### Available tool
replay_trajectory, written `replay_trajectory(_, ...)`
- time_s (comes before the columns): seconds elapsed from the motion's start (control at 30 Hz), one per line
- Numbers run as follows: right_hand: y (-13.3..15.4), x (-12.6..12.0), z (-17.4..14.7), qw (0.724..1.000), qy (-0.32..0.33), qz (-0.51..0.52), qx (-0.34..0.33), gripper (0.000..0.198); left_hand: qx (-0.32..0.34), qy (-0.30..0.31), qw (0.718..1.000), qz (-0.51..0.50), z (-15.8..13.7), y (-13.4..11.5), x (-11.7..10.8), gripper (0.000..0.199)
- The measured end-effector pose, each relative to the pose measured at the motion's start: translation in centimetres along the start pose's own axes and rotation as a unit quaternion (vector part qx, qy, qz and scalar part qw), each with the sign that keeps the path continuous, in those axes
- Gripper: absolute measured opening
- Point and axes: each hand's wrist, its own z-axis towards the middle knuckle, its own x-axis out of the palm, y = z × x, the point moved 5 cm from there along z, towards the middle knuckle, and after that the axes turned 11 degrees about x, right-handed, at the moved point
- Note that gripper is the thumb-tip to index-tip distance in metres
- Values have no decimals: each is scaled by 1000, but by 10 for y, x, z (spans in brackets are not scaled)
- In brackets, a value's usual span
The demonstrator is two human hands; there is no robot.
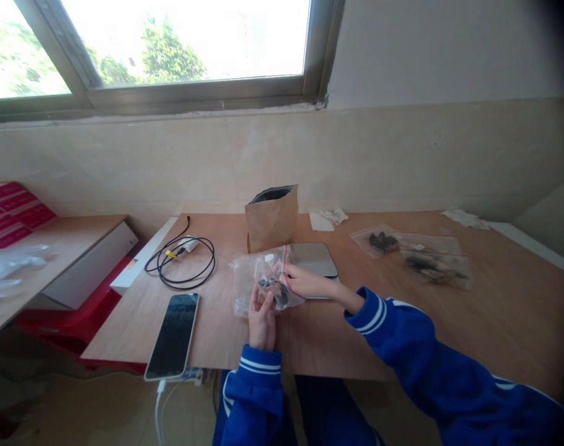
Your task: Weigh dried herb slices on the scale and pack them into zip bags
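Observation:
A clear zip bag (245, 282) with a red seal line is held up over the near middle of the table, with dark and brownish pieces inside it. My left hand (262, 319) grips the bag from below, fingers closed around its lower part. At the bag's mouth is my right hand (300, 280); its fingers reach in past the red seal line and are partly hidden by the plastic. Behind the bag lies a flat kitchen scale (314, 259), partly covered by the bag and my right hand. An open brown paper pouch (273, 220) stands upright behind them.
Two more zip bags (437, 266) with dark pieces lie to the right. A phone (173, 337) on a white cable sits at the left front edge, near a coiled black cable (184, 260). Crumpled tissue (333, 215) lies at the back. A second table (77, 241) stands left.

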Motion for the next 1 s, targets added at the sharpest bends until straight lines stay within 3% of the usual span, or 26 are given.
replay_trajectory(0.2, -5, 7, -2, 998, 63, 22, 15, 29, 16, -25, 998, 61, 1, 3, -10, 25)
replay_trajectory(0.47, -13, 4, -7, 997, 70, 36, 18, 35, 33, -28, 998, 45, 1, 2, -11, 22)
replay_trajectory(0.73, -27, 2, 1, 984, -3, 173, 41, 40, -28, -22, 999, -19, -3, -4, 0, 35)
replay_trajectory(1.0, -37, -1, 1, 958, 6, 277, 80, 41, -14, -24, 1000, -14, -4, -7, 1, 41)
